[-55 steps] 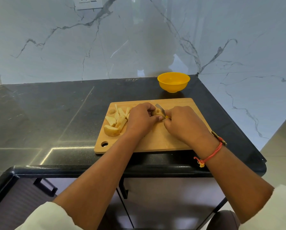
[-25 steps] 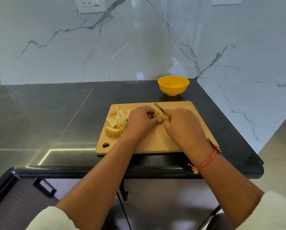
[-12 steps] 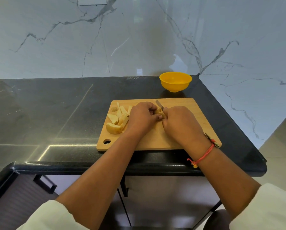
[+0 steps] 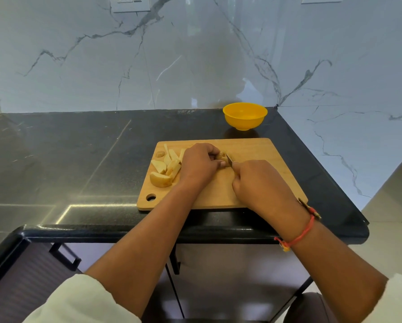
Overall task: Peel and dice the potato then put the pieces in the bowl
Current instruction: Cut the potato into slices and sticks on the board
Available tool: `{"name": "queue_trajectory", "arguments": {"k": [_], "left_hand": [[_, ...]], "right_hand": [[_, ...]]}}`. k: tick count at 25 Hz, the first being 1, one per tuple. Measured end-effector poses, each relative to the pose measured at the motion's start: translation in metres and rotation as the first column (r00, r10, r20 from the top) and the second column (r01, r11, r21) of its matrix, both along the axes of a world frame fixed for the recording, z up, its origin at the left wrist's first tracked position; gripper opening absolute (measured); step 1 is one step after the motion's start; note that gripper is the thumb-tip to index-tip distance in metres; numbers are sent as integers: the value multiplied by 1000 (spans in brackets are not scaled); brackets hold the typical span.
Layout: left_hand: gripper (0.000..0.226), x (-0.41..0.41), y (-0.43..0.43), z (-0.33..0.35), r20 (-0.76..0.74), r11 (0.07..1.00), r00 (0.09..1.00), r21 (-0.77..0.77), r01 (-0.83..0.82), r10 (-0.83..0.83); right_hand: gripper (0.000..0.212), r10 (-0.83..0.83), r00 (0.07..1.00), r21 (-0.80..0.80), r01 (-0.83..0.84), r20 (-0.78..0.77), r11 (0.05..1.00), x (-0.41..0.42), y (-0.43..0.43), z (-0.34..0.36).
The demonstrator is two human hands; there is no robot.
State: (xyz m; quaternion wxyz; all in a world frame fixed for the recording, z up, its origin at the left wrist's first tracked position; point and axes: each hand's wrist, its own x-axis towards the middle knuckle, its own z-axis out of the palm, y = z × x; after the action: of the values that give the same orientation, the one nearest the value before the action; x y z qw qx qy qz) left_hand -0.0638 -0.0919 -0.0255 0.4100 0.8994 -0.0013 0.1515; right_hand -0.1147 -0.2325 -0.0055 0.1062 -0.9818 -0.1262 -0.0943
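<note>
- Left hand [image 4: 199, 165] grips potato piece [image 4: 221, 156] on cutting board [image 4: 253, 149]
- Right hand [image 4: 257, 180] grips knife [image 4: 229, 159], blade at the piece
- Cut wedges [image 4: 165, 170] lie at board's left
- Bowl [image 4: 244, 116] stands on bench [image 4: 78, 148] behind board

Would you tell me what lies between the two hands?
The head view shows a potato piece and the knife between the left hand and right hand.

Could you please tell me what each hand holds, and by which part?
Left hand: potato piece, by its left side. Right hand: knife, by its handle.
</note>
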Motion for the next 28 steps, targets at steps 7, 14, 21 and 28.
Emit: {"name": "queue_trajectory", "arguments": {"k": [7,14,21,28], "left_hand": [[39,-3,1,1,-17,1000,1000,-18,17,-17],[40,-3,2,3,-43,999,998,-26,34,-36],[36,-6,2,6,-40,999,999,-35,-10,9],[29,-7,2,6,-34,999,999,-36,-10,9]], "right_hand": [[46,12,982,-106,-32,-186,994,-32,-15,17],[42,-32,997,73,27,64,997,-50,-23,23],[41,-72,982,64,62,175,996,9,7,3],[37,-53,981,80,38,187,996,24,11,-7]]}}
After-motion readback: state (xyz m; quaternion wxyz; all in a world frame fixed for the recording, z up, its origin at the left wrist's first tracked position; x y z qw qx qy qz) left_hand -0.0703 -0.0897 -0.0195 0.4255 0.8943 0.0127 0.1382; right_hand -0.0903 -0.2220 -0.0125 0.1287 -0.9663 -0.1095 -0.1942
